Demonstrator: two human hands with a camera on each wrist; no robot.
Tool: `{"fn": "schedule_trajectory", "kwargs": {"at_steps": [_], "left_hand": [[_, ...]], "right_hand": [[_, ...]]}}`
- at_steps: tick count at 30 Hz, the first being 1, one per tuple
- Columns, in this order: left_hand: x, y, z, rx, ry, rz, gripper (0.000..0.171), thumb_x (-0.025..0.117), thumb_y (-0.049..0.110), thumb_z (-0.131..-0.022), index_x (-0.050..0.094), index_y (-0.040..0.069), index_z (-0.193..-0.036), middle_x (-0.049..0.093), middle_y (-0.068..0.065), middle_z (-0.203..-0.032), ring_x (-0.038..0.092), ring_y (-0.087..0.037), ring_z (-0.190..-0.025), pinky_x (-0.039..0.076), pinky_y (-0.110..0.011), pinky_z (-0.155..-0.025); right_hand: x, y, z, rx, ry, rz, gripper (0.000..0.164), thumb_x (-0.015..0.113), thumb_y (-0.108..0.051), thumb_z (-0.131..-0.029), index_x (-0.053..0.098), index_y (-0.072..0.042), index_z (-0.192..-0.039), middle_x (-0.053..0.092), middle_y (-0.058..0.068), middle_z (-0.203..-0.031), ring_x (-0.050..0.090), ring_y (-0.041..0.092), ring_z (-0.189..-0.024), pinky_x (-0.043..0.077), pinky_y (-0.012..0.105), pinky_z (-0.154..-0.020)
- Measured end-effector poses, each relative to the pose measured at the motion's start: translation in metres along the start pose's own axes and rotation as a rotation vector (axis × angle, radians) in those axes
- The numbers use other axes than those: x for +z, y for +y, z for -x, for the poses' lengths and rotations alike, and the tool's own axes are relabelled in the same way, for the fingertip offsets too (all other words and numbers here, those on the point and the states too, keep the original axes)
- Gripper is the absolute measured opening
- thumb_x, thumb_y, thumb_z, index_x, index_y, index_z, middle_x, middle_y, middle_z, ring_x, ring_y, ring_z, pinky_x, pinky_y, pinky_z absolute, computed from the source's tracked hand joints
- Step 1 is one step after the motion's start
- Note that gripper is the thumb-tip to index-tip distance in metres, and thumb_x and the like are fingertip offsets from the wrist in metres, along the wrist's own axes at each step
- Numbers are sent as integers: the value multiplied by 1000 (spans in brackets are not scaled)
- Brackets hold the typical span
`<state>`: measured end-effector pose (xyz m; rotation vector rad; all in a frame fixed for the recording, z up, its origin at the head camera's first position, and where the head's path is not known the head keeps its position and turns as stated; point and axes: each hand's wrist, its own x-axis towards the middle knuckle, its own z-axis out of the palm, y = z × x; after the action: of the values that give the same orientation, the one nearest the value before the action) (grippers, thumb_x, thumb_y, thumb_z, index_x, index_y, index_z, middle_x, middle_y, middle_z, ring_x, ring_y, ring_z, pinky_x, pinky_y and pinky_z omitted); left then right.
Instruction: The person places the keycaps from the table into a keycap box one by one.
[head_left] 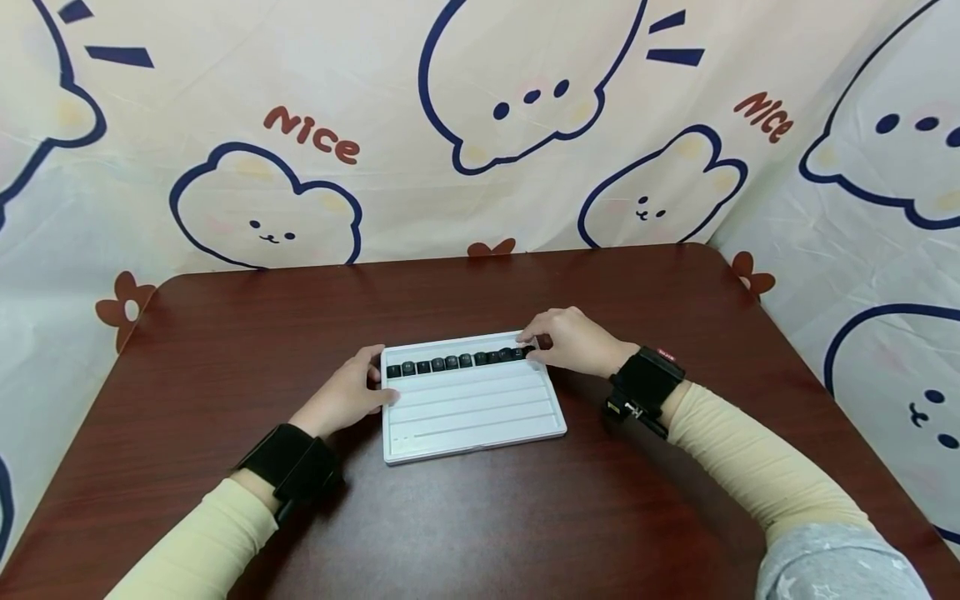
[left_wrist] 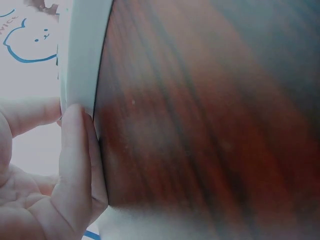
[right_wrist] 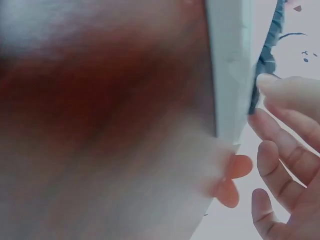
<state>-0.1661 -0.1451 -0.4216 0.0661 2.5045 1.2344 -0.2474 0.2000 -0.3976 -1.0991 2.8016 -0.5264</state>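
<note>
A white ridged tray (head_left: 480, 408) lies on the table, slightly turned. Along its upper ledge runs a row of small black keycaps (head_left: 452, 362), and in the right wrist view this row (right_wrist: 270, 55) shows edge-on. My left hand (head_left: 347, 393) grips the tray's left edge, thumb on the top face. In the left wrist view, fingers (left_wrist: 75, 150) press the outside of the tray's side wall (left_wrist: 87, 55). At the row's right end, my right hand (head_left: 581, 342) pinches the last keycap between thumb and fingertip. Its other fingers (right_wrist: 280, 175) are bent and apart from the tray.
The dark wood table (head_left: 285, 308) extends around the tray on all sides. A cloth printed with cartoon animals (head_left: 405, 208) hangs behind the table and down both sides. Black straps with devices (head_left: 648, 387) sit on both wrists.
</note>
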Motion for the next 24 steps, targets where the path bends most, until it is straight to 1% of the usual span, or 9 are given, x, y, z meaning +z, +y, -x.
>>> {"fn": "schedule_trajectory", "kwargs": {"at_steps": [2,4,6,9,12,15,20,24], "left_hand": [[0,1,1,5,-3,5,77,71,5,-95,26,-5,-157,48,-19,-111,57,-22,-81,55,-31,-72],[0,1,1,10,-4,8,77,71,4,-95,25,-6,-157,48,-19,-111,58,-22,-81,55,-32,-73],[0,1,2,9,-3,10,77,71,4,-95,26,-6,-157,48,-19,-111,58,-21,-81,56,-32,-73],[1,1,1,7,-4,10,77,71,4,-95,26,-5,-157,48,-20,-112,59,-22,-81,56,-32,-73],[2,0,1,0,-5,15,77,71,5,-95,26,-5,-157,49,-20,-114,59,-22,-81,56,-32,-73],[2,0,0,-6,-5,18,78,72,5,-95,26,-4,-157,48,-20,-114,59,-22,-82,55,-32,-73],[0,0,-1,-16,-1,19,78,72,6,-95,25,-3,-158,48,-20,-115,58,-23,-84,54,-30,-72],[0,0,-1,-16,-7,16,79,72,6,-95,25,-3,-158,48,-20,-116,59,-23,-84,54,-31,-72]], "right_hand": [[-3,-5,-3,-9,-2,10,24,83,-10,-87,80,-9,-111,74,3,-107,58,18,-82,46,37,-80],[-4,-9,-8,-28,-10,21,22,82,-11,-88,80,-9,-110,74,2,-106,58,18,-82,45,39,-80],[-5,-15,-13,-52,-28,44,22,82,-13,-88,81,-10,-109,74,2,-107,61,19,-87,44,43,-83],[-3,-21,-18,-73,-72,81,23,82,-16,-88,81,-11,-111,74,3,-109,64,23,-101,44,47,-89],[0,-24,-21,-63,-119,99,23,81,-15,-88,80,-12,-112,72,4,-112,63,26,-109,43,51,-94],[3,-24,-22,-38,-139,75,23,81,-12,-88,80,-12,-111,72,5,-112,61,27,-112,42,53,-97],[7,-22,-23,-30,-116,10,22,81,-9,-87,80,-10,-109,73,5,-111,62,28,-112,40,56,-103],[8,-21,-24,-43,-98,-19,21,81,-7,-87,80,-7,-108,73,6,-109,64,27,-110,42,53,-104]]}}
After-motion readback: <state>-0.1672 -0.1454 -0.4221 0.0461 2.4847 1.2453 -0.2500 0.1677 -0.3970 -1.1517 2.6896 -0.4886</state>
